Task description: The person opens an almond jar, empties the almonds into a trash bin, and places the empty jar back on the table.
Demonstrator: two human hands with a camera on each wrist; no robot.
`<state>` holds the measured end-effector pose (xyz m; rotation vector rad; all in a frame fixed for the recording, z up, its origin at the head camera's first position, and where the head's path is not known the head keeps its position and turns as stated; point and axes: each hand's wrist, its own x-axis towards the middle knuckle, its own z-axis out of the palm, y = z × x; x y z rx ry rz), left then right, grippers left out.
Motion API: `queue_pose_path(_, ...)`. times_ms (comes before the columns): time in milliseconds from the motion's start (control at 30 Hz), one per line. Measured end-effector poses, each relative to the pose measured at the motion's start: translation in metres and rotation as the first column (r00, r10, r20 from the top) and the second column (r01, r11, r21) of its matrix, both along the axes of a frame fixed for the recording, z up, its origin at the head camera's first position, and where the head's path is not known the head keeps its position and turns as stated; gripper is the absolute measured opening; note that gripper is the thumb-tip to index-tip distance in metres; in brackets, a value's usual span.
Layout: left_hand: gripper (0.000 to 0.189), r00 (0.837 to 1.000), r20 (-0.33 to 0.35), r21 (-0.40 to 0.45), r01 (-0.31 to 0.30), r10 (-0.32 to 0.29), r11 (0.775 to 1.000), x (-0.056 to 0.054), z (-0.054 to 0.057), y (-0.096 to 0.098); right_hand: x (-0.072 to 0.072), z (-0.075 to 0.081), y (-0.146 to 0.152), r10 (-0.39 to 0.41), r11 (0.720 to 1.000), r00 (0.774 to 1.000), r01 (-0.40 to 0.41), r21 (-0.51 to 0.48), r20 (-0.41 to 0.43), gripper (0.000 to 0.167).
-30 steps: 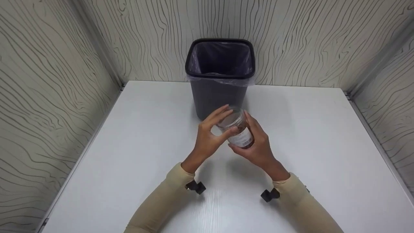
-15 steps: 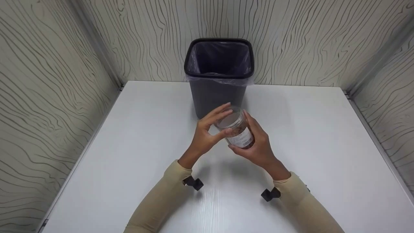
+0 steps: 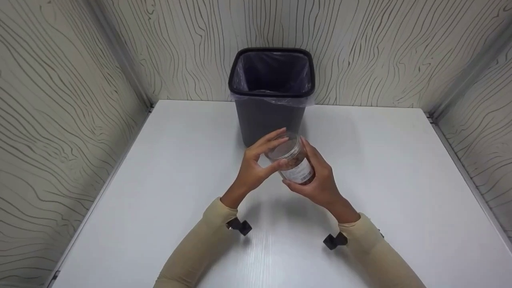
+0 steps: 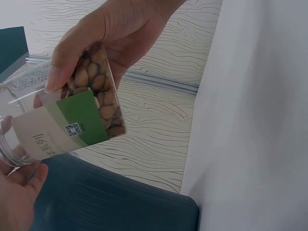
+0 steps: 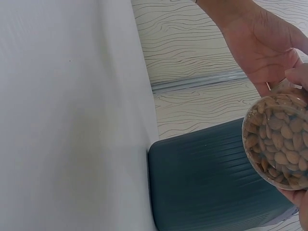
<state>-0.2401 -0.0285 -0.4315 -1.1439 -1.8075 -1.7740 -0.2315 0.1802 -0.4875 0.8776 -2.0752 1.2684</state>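
Above the worktop (image 3: 180,160), near the bin (image 3: 272,116), a tilted jar (image 3: 295,161) — right hand (image 3: 320,182) wrapping its lower body, left hand (image 3: 256,170) in wider grip round its mouth; label (image 4: 72,122) hides some almonds (image 5: 284,139).

The place looks like a small test booth, as in a lab, rather than a furnished room. A plain white rectangular surface (image 3: 392,192) spans it, enclosed left, far and right by pale wood-grain-patterned panels (image 3: 368,52) with grey metal strips (image 3: 116,52) at the far corners. Small black blocky cameras (image 3: 245,228) are worn on beige fabric sleeves (image 3: 196,244).
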Motion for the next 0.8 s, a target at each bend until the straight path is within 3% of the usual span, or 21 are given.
queue_pose_path(467,0.041,0.998,0.010,0.004,-0.060,0.060,0.998,0.0040,0.0027,0.0021,-0.0002,0.0028,-0.0013,-0.007,1.000,1.000,0.007,0.010,-0.014,0.111)
queue_pose_path(800,0.042,0.990,0.003,-0.029,-0.139,0.139,0.990,0.0096,0.0044,0.0037,0.0016,0.0014,-0.0015,-0.012,1.000,1.000,0.012,0.011,-0.021,0.109)
